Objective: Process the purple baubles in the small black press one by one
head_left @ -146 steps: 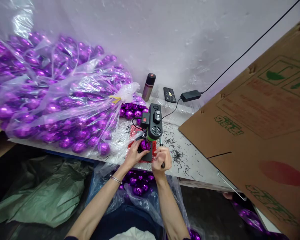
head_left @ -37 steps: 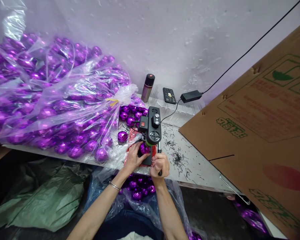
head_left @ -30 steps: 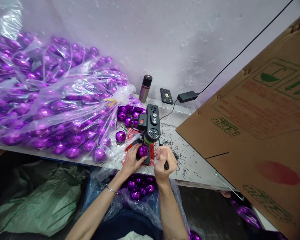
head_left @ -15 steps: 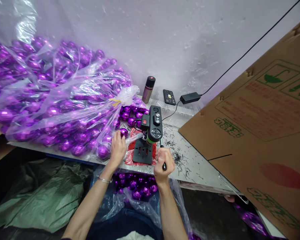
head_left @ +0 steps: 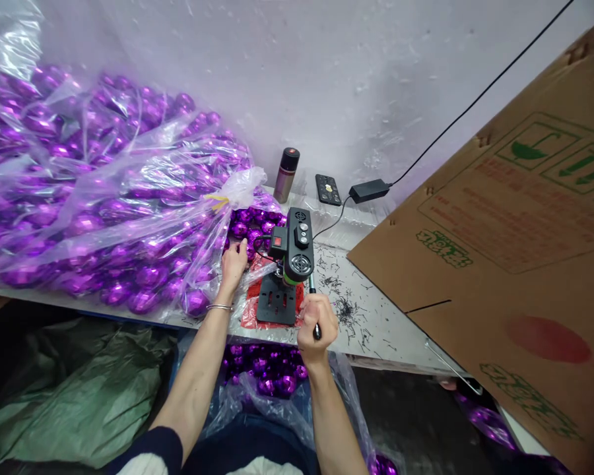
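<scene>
My right hand (head_left: 317, 323) is closed around the black-gripped lever (head_left: 312, 285) of a small black bench press machine (head_left: 299, 244). The machine has round vents, buttons and a red switch; its slotted black base plate (head_left: 276, 300) lies on red plastic (head_left: 250, 310). My left hand (head_left: 233, 265) reaches to the loose shiny purple balls (head_left: 255, 232) left of the machine. Its fingers are bent together at the edge of that pile, and whatever they pinch is hidden. A silver bracelet (head_left: 220, 307) circles the left wrist.
A large tied clear bag of purple balls (head_left: 103, 218) fills the left. Behind stand a spray can (head_left: 286, 175), a phone (head_left: 327, 190) and a power adapter (head_left: 369, 190). Black bits (head_left: 346, 310) litter the tabletop. A cardboard box (head_left: 515, 244) leans at right; more balls (head_left: 264, 369) lie below the edge.
My left hand has moved forward from beside the base plate to the loose balls, its fingers drawn closer together. My right hand stays on the lever. The whole view has shifted slightly.
</scene>
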A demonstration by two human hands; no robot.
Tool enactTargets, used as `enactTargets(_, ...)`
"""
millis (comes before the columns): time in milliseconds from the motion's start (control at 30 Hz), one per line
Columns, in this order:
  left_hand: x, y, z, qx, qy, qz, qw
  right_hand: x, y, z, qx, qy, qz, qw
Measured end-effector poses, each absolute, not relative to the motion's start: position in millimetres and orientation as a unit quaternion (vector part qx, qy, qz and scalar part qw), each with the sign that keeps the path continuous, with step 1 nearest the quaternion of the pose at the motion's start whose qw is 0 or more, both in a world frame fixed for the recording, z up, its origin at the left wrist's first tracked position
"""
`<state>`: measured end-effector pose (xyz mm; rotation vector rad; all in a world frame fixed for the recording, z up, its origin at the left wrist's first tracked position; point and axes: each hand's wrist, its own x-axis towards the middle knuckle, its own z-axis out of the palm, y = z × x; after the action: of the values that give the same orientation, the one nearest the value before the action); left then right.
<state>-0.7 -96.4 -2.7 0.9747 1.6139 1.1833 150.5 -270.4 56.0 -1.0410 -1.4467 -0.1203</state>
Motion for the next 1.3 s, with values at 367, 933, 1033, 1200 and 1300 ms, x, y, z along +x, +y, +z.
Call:
enactTargets(367, -11.1, -124.6, 4.3, 0.263, 0.527, 0.537, 0.605, 150.4, -270.0, 62.5, -0.457, -0.638, -0.055, 0.617)
enactTargets(933, 16.0, -209.7, -39.1, 0.511, 0.499, 0.475, 0.514, 149.1, -269.8, 102.8, -0.505, -0.610, 0.023, 0.610)
enactTargets(1033, 20.9, -210.8, -40.6, 0.604, 0.518, 0.447, 0.409, 149.2, -270.8, 101.0, -0.499, -0.614, 0.018, 0.612)
enactTargets(1200, 22.4, -212.0, -44.6, 0.709, 0.495, 0.413, 0.286, 149.4, -272.5, 98.5, -0.489, -0.623, 0.006, 0.611)
enactTargets(1300, 24.8, -213.2, -49.0, 0.738, 0.481, 0.408, 0.242, 150.1, -273.1, 96.1, -0.489, -0.626, -0.002, 0.608)
